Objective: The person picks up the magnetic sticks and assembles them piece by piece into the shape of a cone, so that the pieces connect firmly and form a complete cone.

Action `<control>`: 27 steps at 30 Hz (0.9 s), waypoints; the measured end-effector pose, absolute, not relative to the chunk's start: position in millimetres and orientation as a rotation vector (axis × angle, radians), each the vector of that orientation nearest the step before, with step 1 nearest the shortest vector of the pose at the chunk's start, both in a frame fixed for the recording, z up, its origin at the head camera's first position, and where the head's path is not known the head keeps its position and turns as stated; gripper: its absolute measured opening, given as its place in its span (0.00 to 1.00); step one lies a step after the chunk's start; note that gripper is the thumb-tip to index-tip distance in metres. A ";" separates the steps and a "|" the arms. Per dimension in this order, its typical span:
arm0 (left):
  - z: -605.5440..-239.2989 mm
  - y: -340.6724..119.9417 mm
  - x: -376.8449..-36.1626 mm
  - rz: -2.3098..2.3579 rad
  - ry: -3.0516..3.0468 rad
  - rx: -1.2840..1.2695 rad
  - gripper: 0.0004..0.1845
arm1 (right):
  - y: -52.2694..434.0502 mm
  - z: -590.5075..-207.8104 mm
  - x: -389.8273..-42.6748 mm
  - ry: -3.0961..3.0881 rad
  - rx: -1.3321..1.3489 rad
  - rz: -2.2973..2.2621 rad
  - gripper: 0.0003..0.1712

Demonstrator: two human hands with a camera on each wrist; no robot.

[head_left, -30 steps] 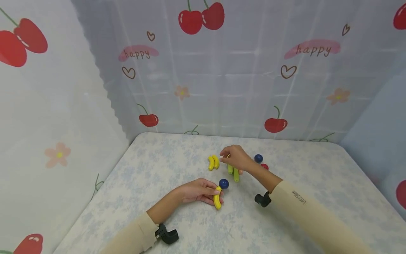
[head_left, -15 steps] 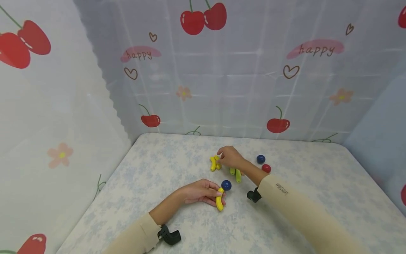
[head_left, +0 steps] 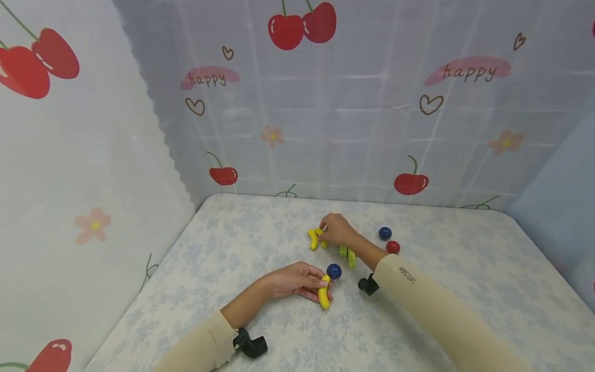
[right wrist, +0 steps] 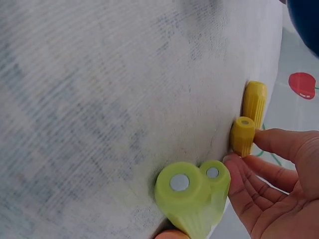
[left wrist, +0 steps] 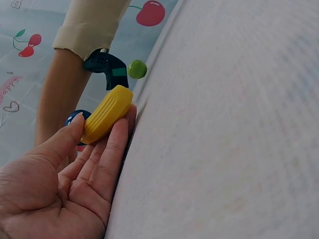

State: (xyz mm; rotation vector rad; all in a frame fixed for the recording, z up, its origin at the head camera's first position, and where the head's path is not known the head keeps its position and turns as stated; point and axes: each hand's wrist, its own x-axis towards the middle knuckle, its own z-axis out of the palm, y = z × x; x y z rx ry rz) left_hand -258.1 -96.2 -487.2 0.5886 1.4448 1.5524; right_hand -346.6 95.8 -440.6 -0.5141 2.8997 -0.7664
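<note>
1. Head view: cherry-print curtains (head_left: 372, 113) back a pale floral tabletop (head_left: 260, 320). Left hand (head_left: 290, 281) rests on the table, thumb and fingers pinching a yellow curved plastic piece (head_left: 323, 298); a dark blue ball (head_left: 333, 270) sits just beside it. Right hand (head_left: 337, 230) touches a pair of yellow curved pieces (head_left: 316, 238); two lime-green ridged pieces (head_left: 347, 254) lie under its wrist. Another blue ball (head_left: 384, 233) and a red ball (head_left: 392, 247) lie nearby.
2. Left wrist view: thumb presses the yellow piece (left wrist: 106, 113) against the fingers.
3. Right wrist view: fingertips (right wrist: 259, 139) pinch one yellow piece (right wrist: 242, 135); the green pieces (right wrist: 192, 191) lie beside the palm.
</note>
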 end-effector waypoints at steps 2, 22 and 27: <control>-486.5 -95.9 -257.5 1.553 1.439 0.586 0.18 | 95.0 -441.3 -347.5 2.908 -0.491 -0.749 0.17; -488.8 -95.3 -257.6 1.557 1.419 0.579 0.18 | 92.0 -436.6 -344.0 2.923 -0.421 -0.757 0.14; -488.5 -97.1 -258.9 1.556 1.420 0.583 0.18 | 98.0 -429.7 -337.9 2.910 -0.490 -0.867 0.14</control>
